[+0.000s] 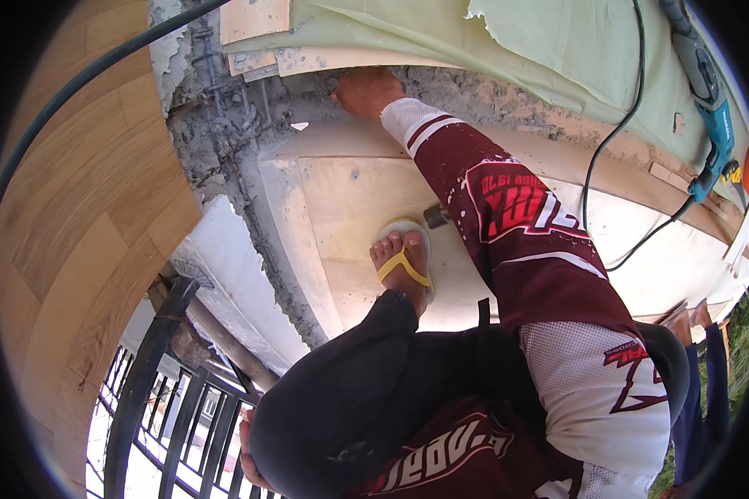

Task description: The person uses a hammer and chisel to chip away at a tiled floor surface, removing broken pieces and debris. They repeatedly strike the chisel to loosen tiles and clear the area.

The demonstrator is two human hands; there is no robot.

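Across the view reaches my right arm in a maroon and white sleeve. My right hand (369,92), its fingers bent, is at the rough concrete edge (312,87) under a thin wooden strip (362,59); whether it holds anything is hidden. My left hand (249,455) shows only as a few fingers at the side of my bent knee. Between the two lies a plywood panel (343,206) with my sandalled foot (406,259) on it. A dark cylindrical metal piece (437,216) sticks out from behind my right sleeve. Exposed steel rebar (221,112) runs through broken concrete left of my right hand.
A teal Makita power tool (718,134) lies at the right on a pale green sheet (555,56), its black cord (640,81) looping nearby. Wood-look flooring (100,174) and another cable (93,68) are left, above a dark metal railing (187,424). Another person's legs (702,374) show lower right.
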